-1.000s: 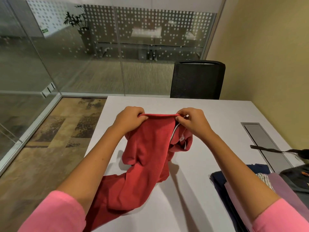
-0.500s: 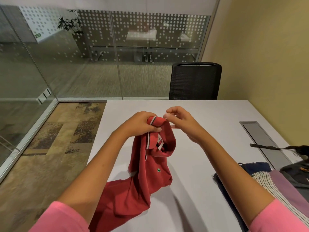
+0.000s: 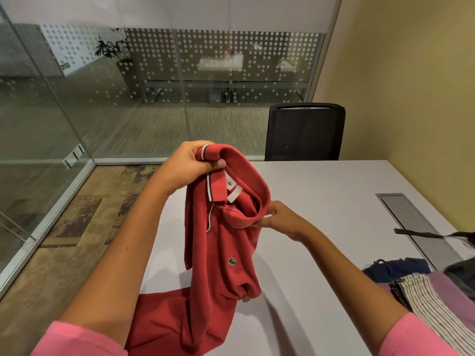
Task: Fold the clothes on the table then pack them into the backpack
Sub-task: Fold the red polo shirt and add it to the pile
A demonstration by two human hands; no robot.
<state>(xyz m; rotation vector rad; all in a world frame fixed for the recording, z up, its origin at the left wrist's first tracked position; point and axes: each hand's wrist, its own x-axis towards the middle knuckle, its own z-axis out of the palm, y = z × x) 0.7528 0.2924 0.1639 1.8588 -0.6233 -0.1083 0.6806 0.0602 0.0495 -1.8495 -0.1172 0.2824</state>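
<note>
Office meeting room. Frosted-dot glass partition wall [image 3: 231, 73] beyond raised hands, potted green plant [image 3: 113, 50] and bench-like desk visible through it. Black mesh office chair [image 3: 304, 132] at far edge of white rectangular table [image 3: 321, 191]. Grey metal cable hatch [image 3: 411, 222] set into tabletop right of hands. Patterned carpet tiles [image 3: 77, 227] to left.
</note>
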